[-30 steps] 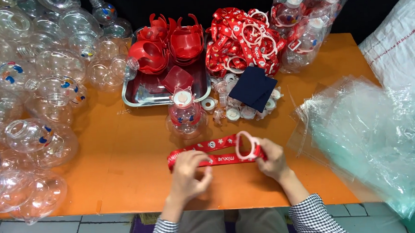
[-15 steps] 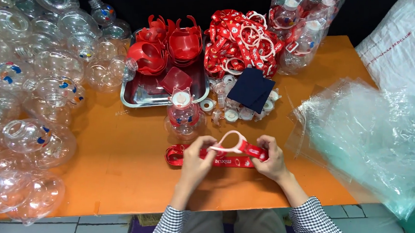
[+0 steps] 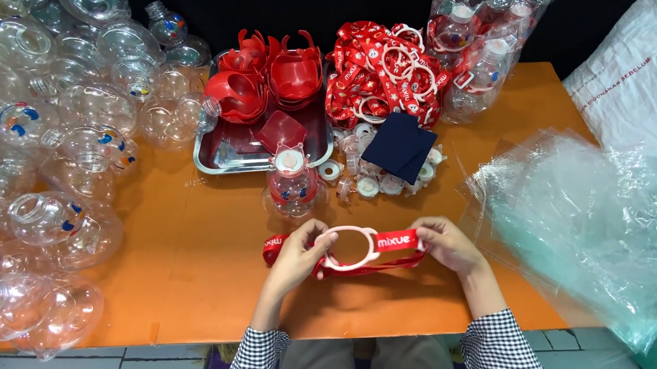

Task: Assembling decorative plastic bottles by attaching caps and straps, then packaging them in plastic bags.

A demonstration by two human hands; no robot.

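Left hand and right hand pinched opposite sides of pale pink plastic ring, oval and smooth, threaded on flat woven red strap, held just above orange tabletop. Round clear plastic bottle stood just beyond. Steel tray carried glossy red caps. Crinkled clear bags lay at right.

Cluttered orange table, steel tray
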